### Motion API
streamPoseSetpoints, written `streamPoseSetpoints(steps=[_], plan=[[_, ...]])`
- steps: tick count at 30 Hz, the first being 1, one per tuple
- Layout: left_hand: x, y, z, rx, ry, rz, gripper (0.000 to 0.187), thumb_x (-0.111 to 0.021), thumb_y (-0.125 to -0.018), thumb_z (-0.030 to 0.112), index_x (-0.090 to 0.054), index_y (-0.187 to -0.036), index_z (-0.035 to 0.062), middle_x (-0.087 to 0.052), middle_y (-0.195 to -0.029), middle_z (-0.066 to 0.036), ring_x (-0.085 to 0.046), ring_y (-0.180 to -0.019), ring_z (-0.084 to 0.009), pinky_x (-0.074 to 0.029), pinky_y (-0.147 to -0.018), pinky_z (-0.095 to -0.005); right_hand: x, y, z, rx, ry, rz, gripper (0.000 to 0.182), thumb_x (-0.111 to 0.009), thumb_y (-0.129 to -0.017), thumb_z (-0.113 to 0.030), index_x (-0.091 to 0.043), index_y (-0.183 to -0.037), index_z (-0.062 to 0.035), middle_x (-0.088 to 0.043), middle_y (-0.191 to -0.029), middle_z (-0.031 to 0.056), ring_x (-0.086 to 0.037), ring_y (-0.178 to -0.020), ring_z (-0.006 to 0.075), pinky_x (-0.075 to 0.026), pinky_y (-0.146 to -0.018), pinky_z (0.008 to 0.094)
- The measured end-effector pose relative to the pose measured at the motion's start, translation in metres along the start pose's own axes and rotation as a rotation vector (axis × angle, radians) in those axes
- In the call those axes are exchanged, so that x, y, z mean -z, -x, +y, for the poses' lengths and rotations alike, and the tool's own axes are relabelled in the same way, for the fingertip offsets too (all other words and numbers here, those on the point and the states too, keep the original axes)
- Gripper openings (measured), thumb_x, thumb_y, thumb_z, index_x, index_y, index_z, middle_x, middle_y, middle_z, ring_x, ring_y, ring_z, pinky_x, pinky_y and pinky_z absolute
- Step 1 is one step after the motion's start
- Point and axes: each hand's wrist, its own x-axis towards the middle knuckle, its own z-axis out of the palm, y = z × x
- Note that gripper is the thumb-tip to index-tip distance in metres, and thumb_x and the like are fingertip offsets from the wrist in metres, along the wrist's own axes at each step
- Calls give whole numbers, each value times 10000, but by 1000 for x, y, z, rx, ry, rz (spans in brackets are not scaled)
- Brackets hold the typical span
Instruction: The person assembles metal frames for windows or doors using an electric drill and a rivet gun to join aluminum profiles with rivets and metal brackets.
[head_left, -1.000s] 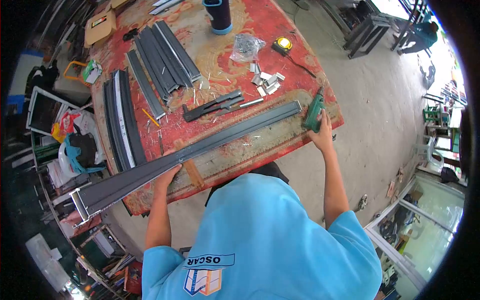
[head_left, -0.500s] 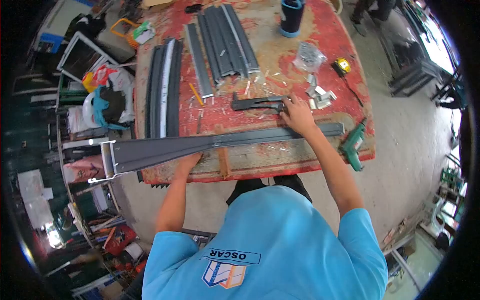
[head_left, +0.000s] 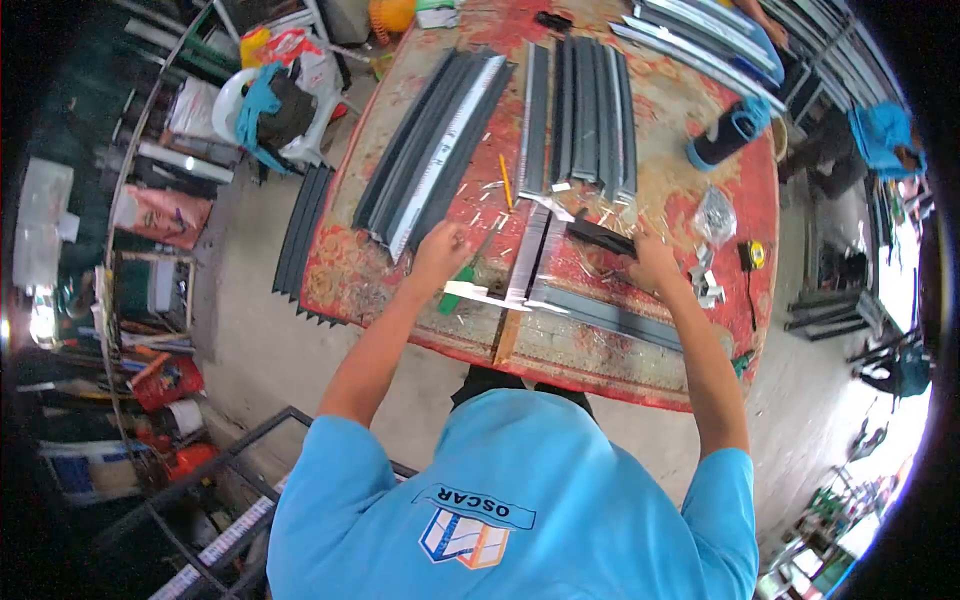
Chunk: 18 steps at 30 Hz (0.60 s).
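Note:
My right hand [head_left: 652, 260] is closed around the handle end of a black plier-like tool [head_left: 600, 237]. The tool's far end reaches toward a grey metal profile [head_left: 610, 315] lying along the near table side. This profile's left end [head_left: 528, 262] is blurred and has bright white edges. Left of it, my left hand [head_left: 440, 255] hovers with curled fingers; whether anything small is between them cannot be seen. Just below that hand lies a green-handled tool [head_left: 462, 285] with a thin blade, partly covered by a white edge piece. A yellow pencil [head_left: 506, 180] lies beyond.
Grey profiles [head_left: 440, 140] lie in bundles on the worn red table [head_left: 330, 260], with another bundle [head_left: 590, 120] farther back. Toward the right are a dark bottle [head_left: 725, 135], a plastic bag [head_left: 715, 215], metal brackets [head_left: 705, 280] and a tape measure [head_left: 752, 255]. Another person's hand [head_left: 775, 30] shows at the upper right.
The view has shifted. The profile's wide end has moved right, away from the table's left side. My left hand has come up from under the profile; my right hand now grips the black tool.

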Motion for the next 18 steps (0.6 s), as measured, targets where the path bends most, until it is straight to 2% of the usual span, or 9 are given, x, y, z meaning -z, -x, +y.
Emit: streamPoseSetpoints(steps=[1, 3, 5, 7, 9, 11, 15, 16, 18], plan=[[2, -13, 6, -11, -17, 17, 278, -690, -796, 111, -622, -1048, 17, -615, -975, -162, -639, -896, -313, -523, -766, -393, 5, 1, -3, 21, 25, -3, 434, -724, -759, -308, -637, -1059, -6, -644, -1078, 247, -629, -992, 431, -491, -857, 532], [-14, -44, -7, -23, -185, 110, 242, -663, -810, 152, -621, -1001, 9, -617, -1000, -180, -624, -929, -364, -514, -803, -465, 12, 7, -9, -83, -314, -35, 505, -738, -767, -377, -640, -1058, 23, -683, -958, 243, -652, -947, 402, -497, -836, 471], [-21, -65, -10, 24, -196, 110, 241, -667, -816, 170, -621, -999, 21, -616, -1003, -185, -618, -944, -374, -507, -813, -471, 34, 42, -30, 2, -483, 69, 566, -748, -777, -443, -642, -1052, 41, -689, -909, 201, -663, -852, 306, -496, -801, 416], [-30, -83, -15, 67, -205, 95, 239, -671, -822, 189, -622, -998, 33, -616, -1006, -191, -611, -959, -385, -501, -823, -476, 43, 70, -38, -309, -793, -53, 381, -724, -843, -329, -630, -991, 9, -582, -766, 19, -522, -688, 110, -424, -616, 279], [-43, -95, -19, 29, -242, 131, 199, -677, -815, 174, -614, -940, 33, -616, -997, -169, -633, -921, -376, -524, -785, -472, 44, 100, -48, -263, -923, 22, 288, -695, -866, -242, -608, -1016, -13, -518, -749, -31, -466, -664, 73, -374, -583, 247], [-48, -102, -19, 5, -254, 113, 187, -680, -816, 178, -623, -938, 48, -621, -988, -155, -640, -902, -369, -527, -770, -473, 47, 151, -62, -246, -899, 216, 236, -675, -864, -183, -578, -1018, -33, -505, -772, -43, -468, -694, 78, -390, -627, 237], [-55, -111, -25, 36, -335, 57, 190, -689, -811, 247, -675, -933, 101, -643, -998, -122, -643, -904, -355, -523, -760, -476, 0, 238, -34, -415, -1113, 151, 307, -686, -861, -151, -482, -1064, -43, -547, -908, 53, -573, -797, 160, -491, -704, 309], [-58, -115, -29, 36, -395, 62, 181, -696, -804, 264, -688, -894, 107, -650, -975, -115, -651, -879, -344, -528, -742, -470, 12, 245, -68, -428, -1101, 321, 224, -646, -884, -124, -502, -1028, -32, -574, -868, 62, -590, -767, 155, -502, -679, 310], [-62, -122, -33, 47, -407, 82, 195, -708, -785, 297, -694, -840, 110, -662, -955, -118, -663, -827, -338, -530, -714, -464, -4, 285, -68, -601, -977, 237, 136, -605, -885, -87, -540, -989, -26, -619, -773, 61, -594, -676, 141, -491, -586, 300]])
